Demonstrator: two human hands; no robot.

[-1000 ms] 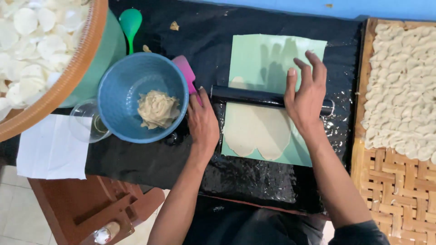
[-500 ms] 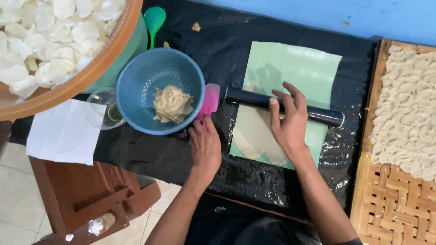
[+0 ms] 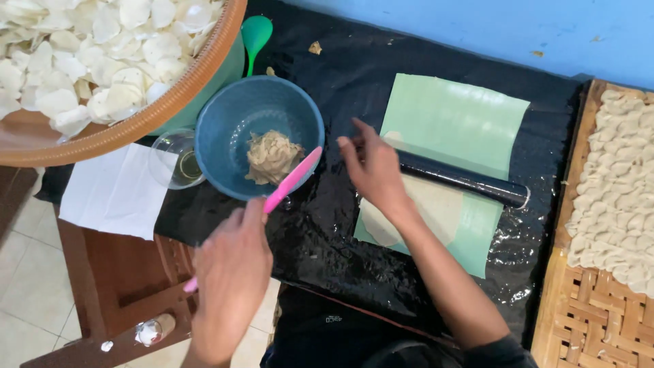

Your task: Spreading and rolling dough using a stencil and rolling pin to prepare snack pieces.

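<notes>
Dough [image 3: 271, 156] sits in our blue bowl [image 3: 225, 129], just past the pink scraper [image 3: 291, 180] our left hand [image 3: 231, 272] grips; our right hand [image 3: 373, 170], fingers loosely spread, touches the roller [image 3: 470, 182].

Left hand [image 3: 228, 272] low and near the body, fingers curled in a grip. Right hand [image 3: 373, 170] extended forward, palm down, fingers loosely spread.

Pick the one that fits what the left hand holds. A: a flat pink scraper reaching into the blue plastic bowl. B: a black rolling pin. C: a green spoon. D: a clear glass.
A: the left hand grips a flat pink plastic scraper whose tip reaches over the rim of the round blue plastic bowl toward the lump of beige dough.
</notes>
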